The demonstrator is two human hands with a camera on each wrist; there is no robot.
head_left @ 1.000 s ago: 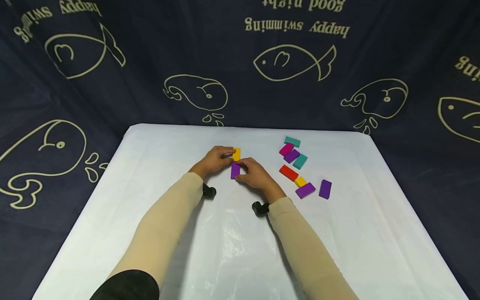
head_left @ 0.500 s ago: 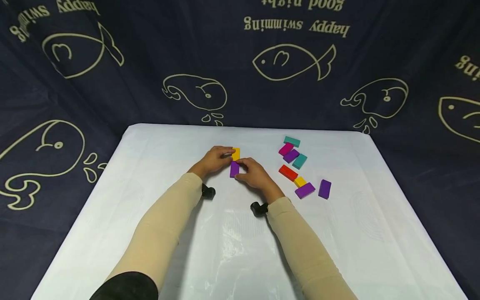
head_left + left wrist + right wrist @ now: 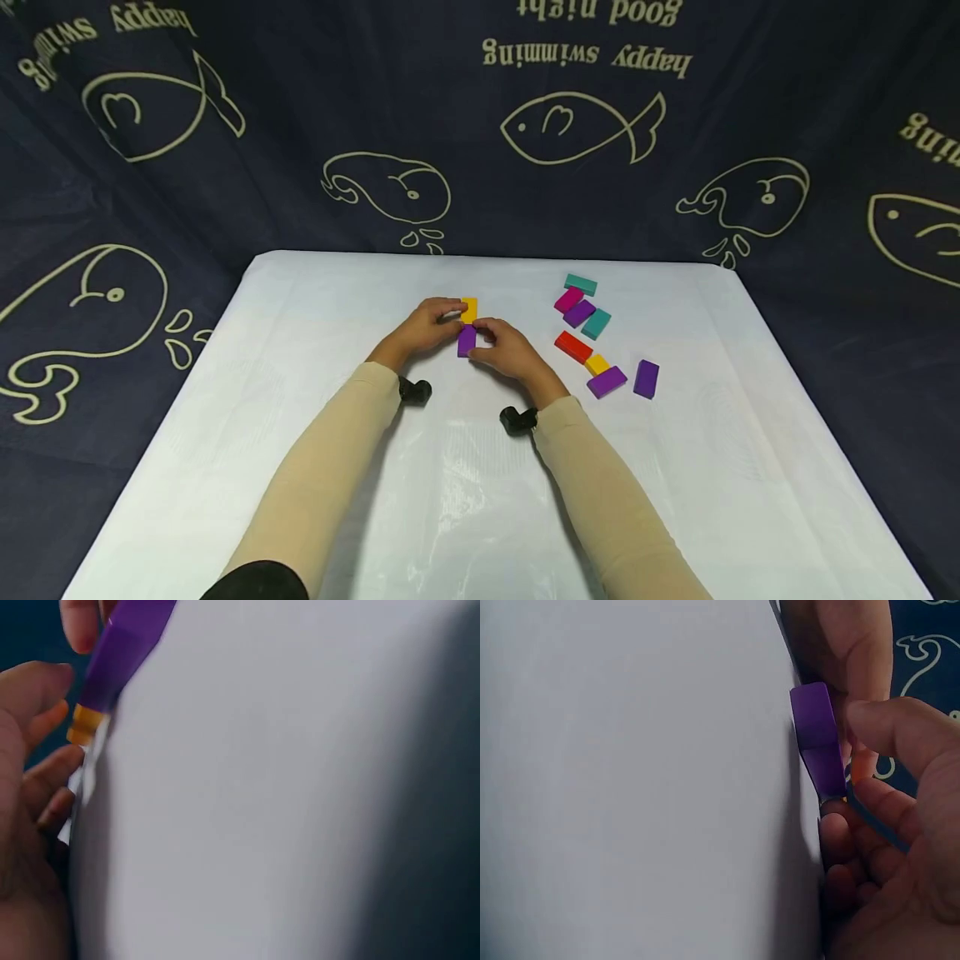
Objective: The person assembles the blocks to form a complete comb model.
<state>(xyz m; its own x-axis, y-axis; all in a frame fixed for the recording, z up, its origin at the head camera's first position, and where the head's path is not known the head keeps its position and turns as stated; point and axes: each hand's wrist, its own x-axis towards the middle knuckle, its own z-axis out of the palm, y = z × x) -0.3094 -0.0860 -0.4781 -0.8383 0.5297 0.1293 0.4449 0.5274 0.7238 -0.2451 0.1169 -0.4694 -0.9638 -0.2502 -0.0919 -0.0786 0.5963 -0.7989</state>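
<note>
A yellow block point(image 3: 470, 310) and a purple block point(image 3: 467, 342) lie end to end on the white table point(image 3: 450, 500), the yellow one farther away. My left hand point(image 3: 423, 327) pinches the yellow block from the left, its index fingertip over that block and its thumb near the joint. From the right, my right hand point(image 3: 513, 350) grips the purple block, index finger by its far end and thumb by its near corner. In the left wrist view, the purple block point(image 3: 127, 656) largely shows while only a bit of the yellow block point(image 3: 85, 724) does. Fingers hide parts of both.
To the right lie several loose blocks: two teal, such as one point(image 3: 581, 285), a pink one point(image 3: 569, 300), a red one point(image 3: 573, 347), a small yellow one point(image 3: 597, 365) and several purple, one point(image 3: 647, 379) standing apart. A dark printed cloth point(image 3: 465, 125) hangs behind the table.
</note>
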